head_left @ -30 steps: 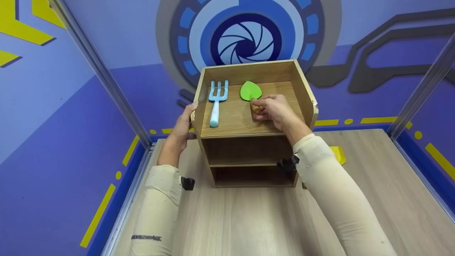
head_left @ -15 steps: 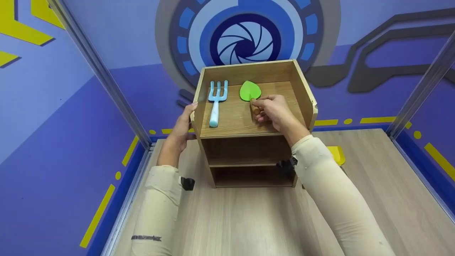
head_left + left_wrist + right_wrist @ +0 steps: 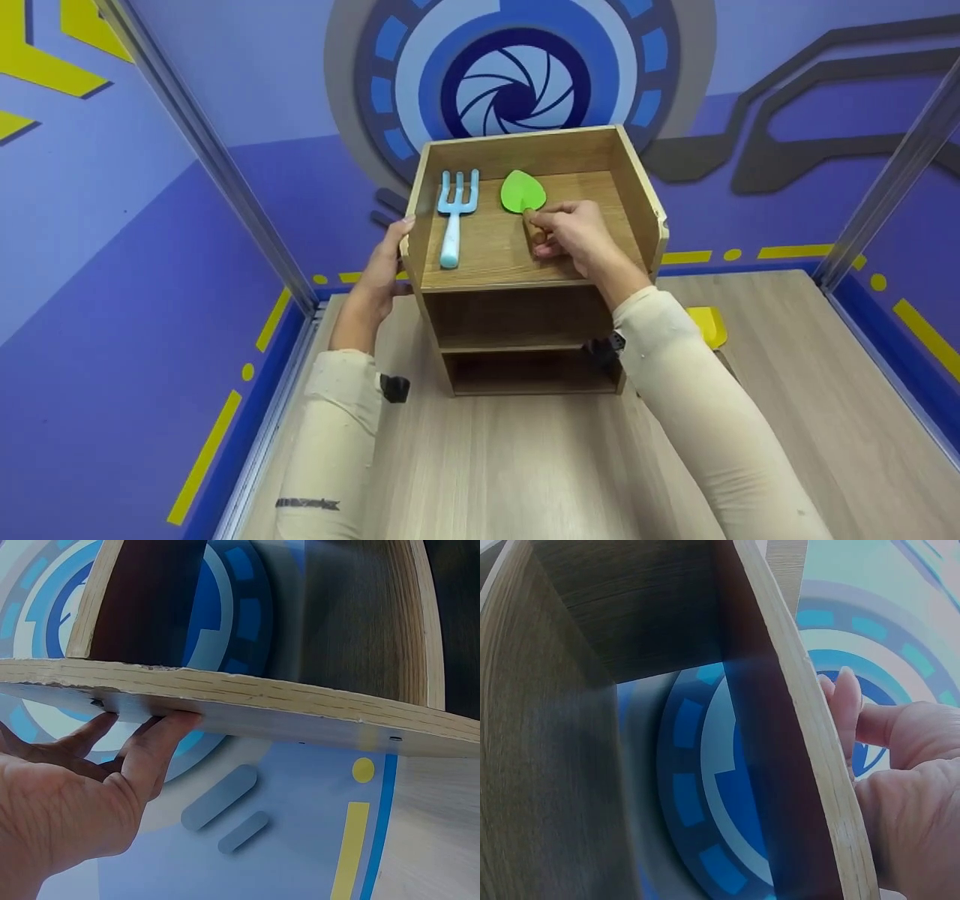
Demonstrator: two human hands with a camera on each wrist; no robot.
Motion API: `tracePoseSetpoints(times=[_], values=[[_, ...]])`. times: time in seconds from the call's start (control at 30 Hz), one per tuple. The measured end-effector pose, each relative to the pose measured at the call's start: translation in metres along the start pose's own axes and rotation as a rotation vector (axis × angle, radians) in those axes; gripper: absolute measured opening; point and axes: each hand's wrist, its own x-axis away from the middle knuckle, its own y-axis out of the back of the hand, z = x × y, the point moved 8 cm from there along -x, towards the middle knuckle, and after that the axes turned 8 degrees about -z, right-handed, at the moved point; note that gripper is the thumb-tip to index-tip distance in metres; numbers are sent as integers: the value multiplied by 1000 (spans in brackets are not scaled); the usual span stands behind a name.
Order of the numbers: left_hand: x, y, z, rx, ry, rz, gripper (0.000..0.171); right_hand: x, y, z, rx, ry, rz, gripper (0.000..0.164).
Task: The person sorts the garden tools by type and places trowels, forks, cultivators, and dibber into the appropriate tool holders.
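Head view: pinches with the right hand, thumb and fingers drawn narrow, the brown cylindrical wooden handle of a small hand trowel with a bright green, leaf-shaped blade. Holds that trowel over the bare wooden top board, blade pointing away, just ahead and left of the right fingertips. Cannot judge any contact between blade and board. Braces with the left hand against the left side panel of an open-fronted, light brown wooden shelf between both arms. Has a pale blue, three-pronged hand fork lying flat just right of the left hand, near the trowel but apart from it, prongs pointing away. Has also a flat yellow piece lower than the right hand and to its right, partly hidden by the right cream sleeve.

Left wrist view: rests fairly straight left fingertips on the outer face of the side panel, palm off the wood. Looks past them, through the shelf's open back, to a blue printed wall.

Right wrist view: shows right thumb and fingers just above the top board's pale front edge, partly hidden by it. Cannot make out the handle from here.
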Motion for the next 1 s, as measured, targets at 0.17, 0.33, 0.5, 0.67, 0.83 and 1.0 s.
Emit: tracePoseSetpoints(times=[0.17,0.33,0.5,0.67,0.83,1.0], values=[[-1,1,0,-8,-4,2,74,2,0,0,44,18,-21,32],[-1,0,0,-5,3,2,74,2,2,-1,84,29,-49,30],[-1,-1,1,-4,8,7,75,3,4,-2,91,28,-69,26],[-1,-2,-1,-4,4,6,74,4,9,-1,115,43,-111,29],[1,-2,-1,-1,5,4,73,3,12,1,149,84,-169,34],[2,-1,-1,5,8,-3,74,3,12,2,142,90,-198,34]])
